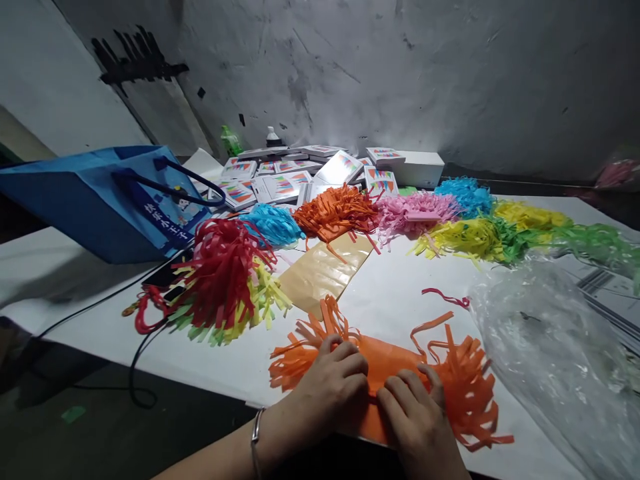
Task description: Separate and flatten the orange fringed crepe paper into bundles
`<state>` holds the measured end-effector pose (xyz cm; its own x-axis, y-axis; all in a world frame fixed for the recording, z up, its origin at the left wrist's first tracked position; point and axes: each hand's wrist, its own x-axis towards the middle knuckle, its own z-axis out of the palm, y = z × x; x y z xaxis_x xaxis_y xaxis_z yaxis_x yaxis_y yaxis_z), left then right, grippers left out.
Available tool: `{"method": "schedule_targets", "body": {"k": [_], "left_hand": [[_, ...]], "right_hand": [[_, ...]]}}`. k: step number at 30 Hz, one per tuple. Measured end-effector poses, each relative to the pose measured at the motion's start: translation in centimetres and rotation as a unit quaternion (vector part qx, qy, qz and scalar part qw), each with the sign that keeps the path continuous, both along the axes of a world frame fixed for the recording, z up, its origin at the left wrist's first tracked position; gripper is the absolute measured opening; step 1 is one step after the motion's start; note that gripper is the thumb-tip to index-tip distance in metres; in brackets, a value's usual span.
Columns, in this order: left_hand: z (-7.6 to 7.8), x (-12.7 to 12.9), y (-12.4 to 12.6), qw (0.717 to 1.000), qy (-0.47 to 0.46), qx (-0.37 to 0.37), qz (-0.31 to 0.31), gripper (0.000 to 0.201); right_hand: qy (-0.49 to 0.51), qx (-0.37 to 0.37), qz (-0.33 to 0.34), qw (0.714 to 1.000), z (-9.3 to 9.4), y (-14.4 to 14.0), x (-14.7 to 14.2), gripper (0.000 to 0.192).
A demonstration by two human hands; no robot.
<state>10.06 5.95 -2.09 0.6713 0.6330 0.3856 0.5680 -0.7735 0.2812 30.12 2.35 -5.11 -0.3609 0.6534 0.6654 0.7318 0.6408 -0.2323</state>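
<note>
At the table's far left edge a blue tote bag (100,200) lies on its side, handles toward the middle. Just right of it, a red fringed paper tassel (223,267) rests on yellow-green fringe, with a black cable (137,370) trailing off the near edge. Along the far edge stand stacked small printed boxes (290,177), fronted by a row of fringed bundles: blue, orange (335,213), pink (415,213), yellow, green. A tan plastic sheet (323,273) lies mid-table. At the near edge, centre, the orange fringed paper sheet (390,363) lies flat, fringes spreading to both sides. The left hand (333,387), a bracelet on its wrist, presses on the sheet's plain middle band, fingers curled and pinching the paper. The right hand (417,417) touches it alongside, fingers bent down onto the same band. A crumpled clear plastic bag (550,353) occupies the near right corner.
</note>
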Motion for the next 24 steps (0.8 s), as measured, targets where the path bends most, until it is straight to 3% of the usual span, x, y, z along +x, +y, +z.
{"method": "schedule_targets", "body": {"k": [7,13,16,19,21,24], "left_hand": [[-0.3,-0.2,-0.6,0.999,-0.009,-0.036,0.036,0.013],[1.4,1.3,-1.6,0.985,0.053,-0.1,0.131,0.013],[1.7,1.9,-1.3,0.976,0.105,-0.093,0.166,0.009],[1.5,1.7,-0.8,0.984,0.131,-0.046,0.109,0.007],[1.3,1.6,-0.6,0.99,0.14,-0.004,0.035,0.008],[1.0,1.6,-0.3,0.986,0.156,0.063,-0.004,0.01]], "right_hand": [[0.03,-0.035,-0.01,0.999,-0.9,-0.8,2.9,0.035],[0.039,-0.104,-0.091,0.99,0.0,-0.6,1.4,0.02],[0.028,-0.121,-0.13,0.984,0.4,-0.3,0.7,0.015],[0.043,-0.119,-0.124,0.984,0.4,0.0,0.5,0.015],[0.055,-0.112,-0.089,0.988,0.2,0.1,0.5,0.022],[0.06,-0.075,-0.037,0.995,-0.2,0.0,0.4,0.03]]}}
